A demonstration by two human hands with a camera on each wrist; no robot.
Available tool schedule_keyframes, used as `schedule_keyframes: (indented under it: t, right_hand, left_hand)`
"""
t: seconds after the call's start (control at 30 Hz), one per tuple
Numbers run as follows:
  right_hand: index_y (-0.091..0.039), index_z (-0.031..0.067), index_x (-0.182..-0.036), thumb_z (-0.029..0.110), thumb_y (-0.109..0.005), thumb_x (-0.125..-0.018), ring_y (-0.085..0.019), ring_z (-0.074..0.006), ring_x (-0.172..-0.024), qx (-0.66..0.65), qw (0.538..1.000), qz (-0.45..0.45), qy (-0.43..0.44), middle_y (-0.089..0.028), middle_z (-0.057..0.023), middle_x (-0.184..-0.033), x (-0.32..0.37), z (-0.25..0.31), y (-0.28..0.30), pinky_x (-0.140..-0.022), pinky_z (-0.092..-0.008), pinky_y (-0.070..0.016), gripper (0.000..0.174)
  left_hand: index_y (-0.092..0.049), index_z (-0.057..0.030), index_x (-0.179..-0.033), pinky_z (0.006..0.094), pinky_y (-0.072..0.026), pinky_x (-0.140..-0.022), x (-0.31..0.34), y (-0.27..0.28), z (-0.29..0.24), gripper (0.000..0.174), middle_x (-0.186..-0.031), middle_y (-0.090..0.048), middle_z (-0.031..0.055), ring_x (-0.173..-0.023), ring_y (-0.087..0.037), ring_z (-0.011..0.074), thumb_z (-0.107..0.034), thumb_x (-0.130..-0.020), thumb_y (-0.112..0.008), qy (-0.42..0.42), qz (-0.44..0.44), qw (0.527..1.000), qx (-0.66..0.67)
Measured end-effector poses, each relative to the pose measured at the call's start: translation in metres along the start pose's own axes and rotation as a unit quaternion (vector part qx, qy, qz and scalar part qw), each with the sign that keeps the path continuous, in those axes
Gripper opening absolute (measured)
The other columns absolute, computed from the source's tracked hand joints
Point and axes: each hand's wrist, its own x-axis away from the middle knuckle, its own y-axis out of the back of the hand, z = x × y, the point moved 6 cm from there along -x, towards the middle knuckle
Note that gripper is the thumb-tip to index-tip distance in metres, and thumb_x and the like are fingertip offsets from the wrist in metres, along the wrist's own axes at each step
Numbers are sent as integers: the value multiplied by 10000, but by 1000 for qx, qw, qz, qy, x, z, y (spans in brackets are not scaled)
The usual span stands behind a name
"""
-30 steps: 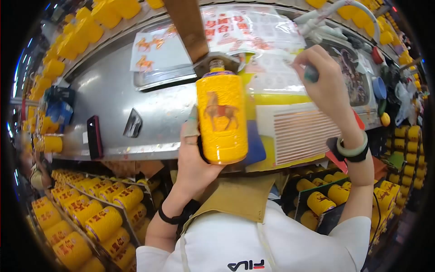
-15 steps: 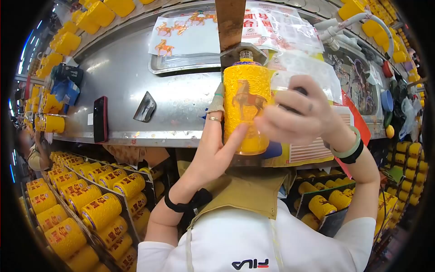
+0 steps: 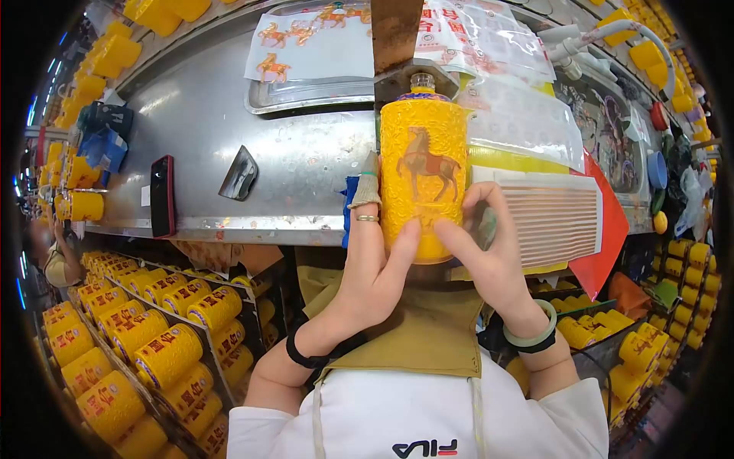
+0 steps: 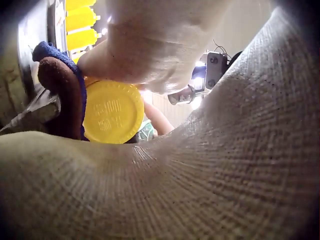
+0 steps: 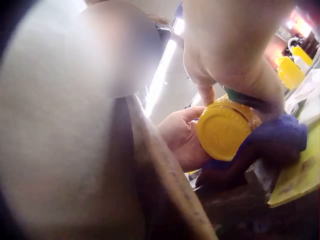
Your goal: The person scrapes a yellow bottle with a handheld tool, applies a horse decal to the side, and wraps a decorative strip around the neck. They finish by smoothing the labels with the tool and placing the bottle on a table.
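A yellow embossed bottle [image 3: 423, 164] with a brown horse picture lies neck away from the body, its clear glass neck by a metal bracket [image 3: 397, 83]. The left hand [image 3: 371, 268] grips its left side, thumb on the lower front and a cloth cover on one finger. The right hand [image 3: 493, 252] holds the lower right side, thumb pressing near the left thumb below the horse. The bottle's round yellow base [image 4: 114, 112] shows in the left wrist view. In the right wrist view the base [image 5: 225, 132] sits above blue cloth [image 5: 280, 135], near the right hand [image 5: 235, 55].
Horse stickers on a white sheet [image 3: 306, 57] lie on a metal tray [image 3: 306, 96] at the back. A phone [image 3: 163, 196] and a dark curved piece [image 3: 239, 174] are at left. A striped sheet [image 3: 550, 218] and red sheet [image 3: 604, 229] are at right; racks hold yellow bottles [image 3: 168, 356] below.
The right hand has come in from the upper right to the bottle, its thumb now on the lower front. The left thumb has moved onto the front. Across the frames the bottle has shifted right in view.
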Motion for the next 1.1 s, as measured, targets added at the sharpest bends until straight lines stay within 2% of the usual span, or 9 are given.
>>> schedule_keyframes:
  t: [0.1, 0.27, 0.4, 0.47, 0.57, 0.67, 0.87, 1.03, 1.1]
  right_hand:
    - [-518, 71, -1091, 158, -780, -938, -441, -58, -822, -10, 1000, -5, 1, -487, 30, -913, 0, -2, -1, -706, -228, -394, 316]
    - [-521, 79, -1088, 161, -791, -935, -436, -60, -805, -15, 1000, -5, 10, -483, 33, -906, 1, -3, -1, -704, -227, -389, 321]
    - [-525, 83, -1088, 161, -799, -934, -427, -59, -806, -18, 1000, -6, 1, -475, 37, -898, 1, -4, 0, -706, -224, -386, 324]
    - [-526, 83, -1092, 161, -798, -936, -424, -59, -806, -14, 1000, -6, 0, -473, 39, -896, 1, -2, 1, -707, -223, -385, 323]
    - [-527, 82, -1098, 157, -793, -939, -424, -59, -810, -11, 1000, -6, 2, -471, 40, -898, 1, 0, 0, -712, -221, -384, 319]
    - [-527, 80, -1102, 150, -789, -939, -432, -62, -818, -16, 1000, -11, 3, -471, 37, -910, 2, 1, 0, -720, -219, -386, 317]
    - [-526, 76, -1101, 146, -790, -931, -442, -66, -834, -48, 999, -12, -16, -470, 32, -925, 1, 0, 1, -730, -221, -389, 321]
    - [-526, 76, -1087, 151, -792, -929, -434, -66, -829, -26, 999, -15, -28, -467, 33, -915, 0, -2, -1, -731, -223, -389, 318]
    - [-525, 79, -1079, 155, -795, -931, -429, -65, -824, -27, 999, -22, -18, -468, 34, -907, 0, -4, 0, -729, -221, -388, 318]
  left_hand:
    - [-181, 113, -1604, 418, -257, -1230, 0, -1, -6, 673, -1570, -362, 247, -1451, -373, 331, -106, -1075, -535, -10, 19, 1000, -8]
    - [-111, 84, -1630, 391, -298, -1227, -9, -1, -14, 737, -1589, -351, 191, -1491, -347, 247, -56, -1060, -557, 11, 6, 992, 128]
    - [-144, 75, -1624, 400, -326, -1213, -13, -6, -14, 744, -1569, -368, 193, -1469, -373, 255, -56, -1045, -592, 9, 23, 991, 132]
    - [-199, 69, -1605, 399, -349, -1198, -17, -3, -11, 719, -1544, -394, 186, -1435, -415, 256, -65, -1035, -616, -7, -17, 1000, 22]
    - [-233, 72, -1594, 395, -356, -1192, -21, -2, -10, 710, -1527, -410, 184, -1413, -436, 258, -81, -1029, -635, 27, -10, 1000, -2]
    - [-224, 72, -1604, 400, -349, -1199, -22, -5, -15, 695, -1554, -392, 190, -1439, -419, 264, -89, -1048, -607, 11, -1, 991, 135]
    - [-174, 79, -1620, 409, -318, -1227, -16, 9, -14, 673, -1623, -330, 195, -1497, -366, 265, -100, -1085, -541, 43, 3, 983, 177]
    - [-150, 82, -1629, 406, -300, -1238, -12, 2, -7, 826, -1616, -332, 211, -1507, -351, 268, -42, -1000, -671, 3, 20, 989, 145]
    - [-101, 48, -1652, 408, -275, -1252, -13, 1, -9, 840, -1651, -289, 194, -1533, -316, 265, -5, -1000, -628, 6, 39, 990, 137]
